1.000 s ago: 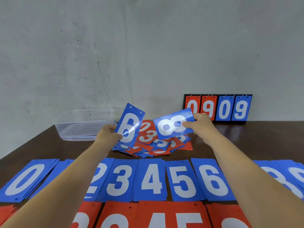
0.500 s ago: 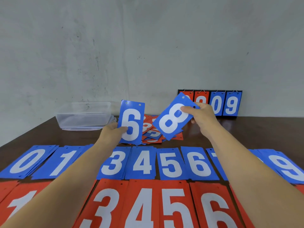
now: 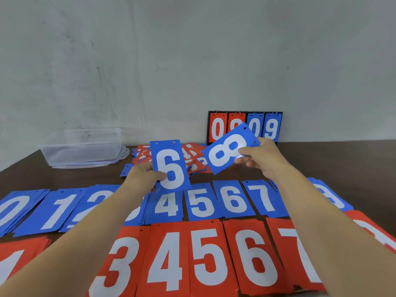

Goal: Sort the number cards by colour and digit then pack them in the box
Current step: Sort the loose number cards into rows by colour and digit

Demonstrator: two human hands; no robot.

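While the left hand [image 3: 142,177] pinches a blue 6 card [image 3: 170,166] upright, the right hand [image 3: 260,156] grips a tilted blue 8 card [image 3: 227,152]. Both hang above sorted rows [image 3: 201,204].

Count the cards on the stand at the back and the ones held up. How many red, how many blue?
Red: 2, both on the stand.
Blue: 4, two on the stand, the 6 card in the left hand, the 8 card in the right hand.
Total: 6.
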